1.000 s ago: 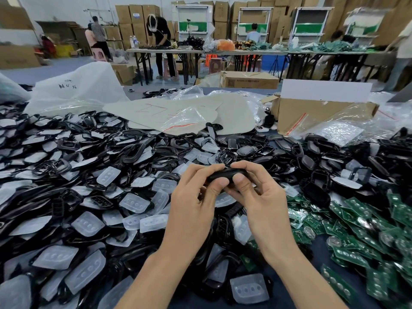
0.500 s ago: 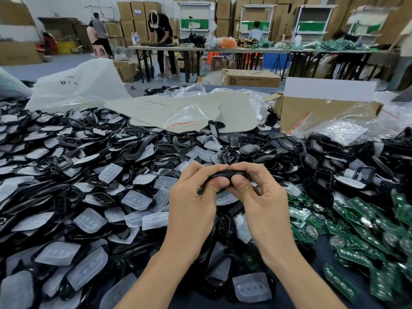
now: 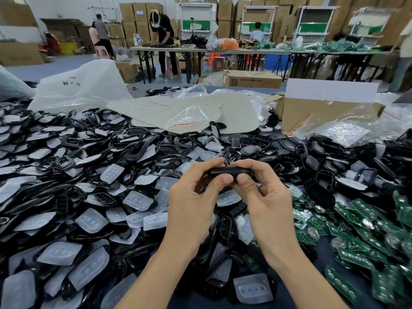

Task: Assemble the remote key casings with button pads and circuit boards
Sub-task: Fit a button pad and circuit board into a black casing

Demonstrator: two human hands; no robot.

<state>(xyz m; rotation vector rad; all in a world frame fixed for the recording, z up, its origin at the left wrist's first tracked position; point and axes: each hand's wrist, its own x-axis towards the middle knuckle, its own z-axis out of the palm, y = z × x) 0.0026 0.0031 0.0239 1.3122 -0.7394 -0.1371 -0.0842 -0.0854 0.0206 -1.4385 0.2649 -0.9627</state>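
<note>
The person holds one black key casing edge-on between both hands, a little above the heap of loose parts. The left hand pinches its left half, with the thumb on the near side and the fingers curled over the far side. The right hand does the same on the right half, and the two thumbs nearly touch at the middle. This looks like the step of pressing the shell halves closed, though it cannot be seen whether a pad and a board are already inside. To do it well, the pressure should go evenly along the seam, from the middle out to both ends, so that no corner is left lifted and no pad edge is caught. Clear button pads lie to the left of the hands and green circuit boards to the right of them.
</note>
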